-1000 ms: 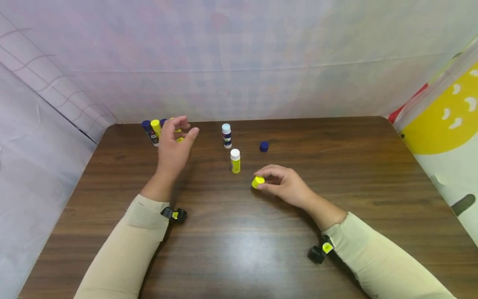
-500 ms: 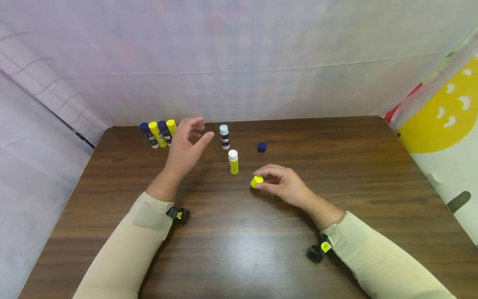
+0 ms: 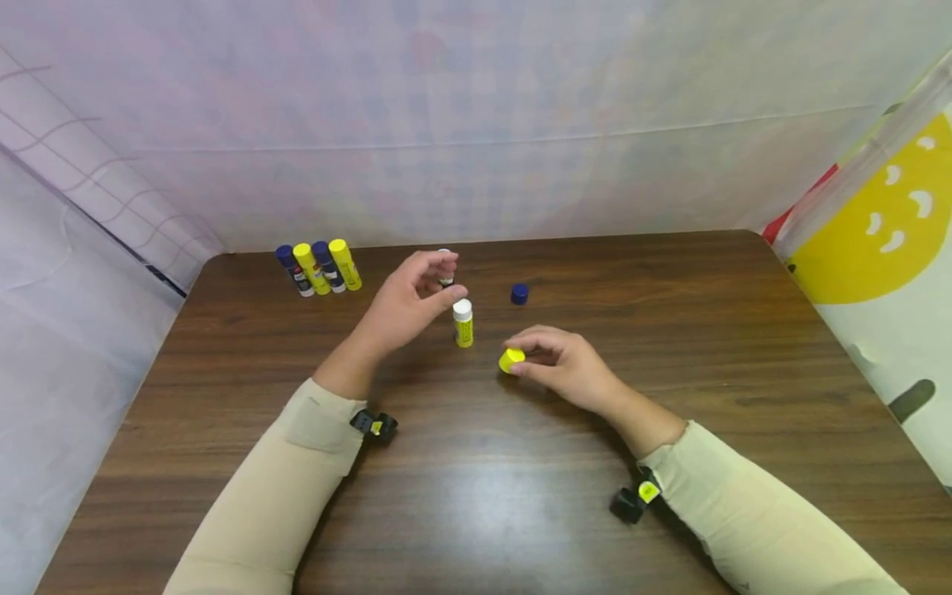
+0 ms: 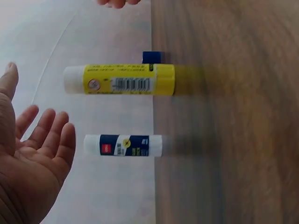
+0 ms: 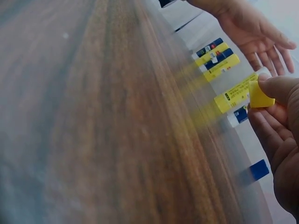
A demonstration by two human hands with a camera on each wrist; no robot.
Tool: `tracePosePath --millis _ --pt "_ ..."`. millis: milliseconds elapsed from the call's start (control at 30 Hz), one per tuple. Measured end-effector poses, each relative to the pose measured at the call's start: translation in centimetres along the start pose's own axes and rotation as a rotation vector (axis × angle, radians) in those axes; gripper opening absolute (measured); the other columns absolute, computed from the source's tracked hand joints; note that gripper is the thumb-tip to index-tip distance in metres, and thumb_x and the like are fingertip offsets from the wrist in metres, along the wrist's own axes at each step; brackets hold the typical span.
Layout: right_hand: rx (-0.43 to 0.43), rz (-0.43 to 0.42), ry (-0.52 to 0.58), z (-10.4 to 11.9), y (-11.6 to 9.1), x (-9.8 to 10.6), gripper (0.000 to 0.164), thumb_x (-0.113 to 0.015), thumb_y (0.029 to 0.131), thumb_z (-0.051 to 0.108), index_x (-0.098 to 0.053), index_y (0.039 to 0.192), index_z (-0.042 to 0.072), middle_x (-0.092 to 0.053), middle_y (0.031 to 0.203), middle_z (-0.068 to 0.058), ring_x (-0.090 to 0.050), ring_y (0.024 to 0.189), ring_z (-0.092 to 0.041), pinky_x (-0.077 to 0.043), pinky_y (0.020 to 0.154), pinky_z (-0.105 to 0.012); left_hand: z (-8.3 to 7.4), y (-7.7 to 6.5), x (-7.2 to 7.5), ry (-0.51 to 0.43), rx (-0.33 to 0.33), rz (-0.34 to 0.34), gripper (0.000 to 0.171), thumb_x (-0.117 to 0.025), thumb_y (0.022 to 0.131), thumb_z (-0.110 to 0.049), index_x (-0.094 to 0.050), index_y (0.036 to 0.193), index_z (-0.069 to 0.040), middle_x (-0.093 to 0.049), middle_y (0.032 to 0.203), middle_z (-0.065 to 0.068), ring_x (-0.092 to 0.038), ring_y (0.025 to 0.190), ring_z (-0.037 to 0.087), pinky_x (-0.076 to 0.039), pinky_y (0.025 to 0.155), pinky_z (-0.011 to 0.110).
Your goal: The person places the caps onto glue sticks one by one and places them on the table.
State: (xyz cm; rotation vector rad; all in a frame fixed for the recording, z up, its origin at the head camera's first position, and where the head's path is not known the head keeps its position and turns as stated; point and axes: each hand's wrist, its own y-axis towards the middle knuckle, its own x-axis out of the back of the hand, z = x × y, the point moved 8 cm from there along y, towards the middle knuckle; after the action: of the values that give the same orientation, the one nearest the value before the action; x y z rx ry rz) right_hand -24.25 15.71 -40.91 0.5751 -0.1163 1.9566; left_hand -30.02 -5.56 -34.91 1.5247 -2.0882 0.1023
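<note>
**Fingers spread by two uncapped sticks, cap pinched on the right**

Fingers (image 4: 44,135) of our left hand (image 3: 407,304) are lying loosely spread and holding nothing; they are hovering just left of the two uncapped sticks without touching either. Our right hand (image 3: 567,369) is pinching the yellow cap (image 3: 511,360) between thumb and fingertips, low over the table (image 3: 476,496), right of and nearer than the yellow glue stick (image 3: 464,322).

That stick is standing upright with its white top bare. Just beyond it, the blue-labelled glue stick (image 4: 124,145) is also standing uncapped, half hidden behind our left hand in the head view. A loose blue cap (image 3: 519,293) is lying further right. Four capped sticks (image 3: 318,267) are lined up at the far left corner.

We are judging the main risk to be a knock: both open sticks are narrow and close together, so a wide or quick left hand could be tipping one into the other and rolling them away. Pressing the cap on off-centre could also be toppling the yellow stick if it is not steadied.
</note>
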Motion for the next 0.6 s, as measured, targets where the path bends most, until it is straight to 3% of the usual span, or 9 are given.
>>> tracePosePath --millis 200,367,600 --pt "0.004 -0.005 -0.004 -0.2 0.1 0.1 0.03 -0.079 0.093 0.012 -0.074 0.121 0.002 -0.071 0.125 -0.011 -0.069 0.112 -0.021 -0.059 0.092 -0.025 1.0 0.1 -1.7 -0.016 0.062 0.109 0.056 -0.071 0.1 -0.034 -0.052 0.148 -0.013 -0.058 0.143 0.013 -0.057 0.129 0.032 -0.049 0.106 0.047" --pt "0.002 -0.016 0.003 0.0 0.1 0.1 0.03 -0.08 0.091 0.009 -0.074 0.119 0.0 -0.072 0.124 -0.012 -0.069 0.111 -0.02 -0.06 0.091 -0.026 1.8 0.0 -2.7 -0.052 0.137 0.179 0.059 -0.074 0.098 -0.031 -0.052 0.149 -0.013 -0.057 0.148 0.014 -0.057 0.131 0.029 -0.048 0.11 0.048" --pt "-0.007 -0.024 -0.006 -0.1 0.1 0.2 0.029 -0.081 0.09 0.007 -0.075 0.118 0.0 -0.073 0.123 -0.011 -0.069 0.11 -0.021 -0.061 0.089 -0.026 2.8 -0.2 -3.7 -0.057 0.211 0.259 0.06 -0.076 0.097 -0.031 -0.054 0.149 -0.012 -0.06 0.145 0.011 -0.062 0.124 0.027 -0.054 0.1 0.046"
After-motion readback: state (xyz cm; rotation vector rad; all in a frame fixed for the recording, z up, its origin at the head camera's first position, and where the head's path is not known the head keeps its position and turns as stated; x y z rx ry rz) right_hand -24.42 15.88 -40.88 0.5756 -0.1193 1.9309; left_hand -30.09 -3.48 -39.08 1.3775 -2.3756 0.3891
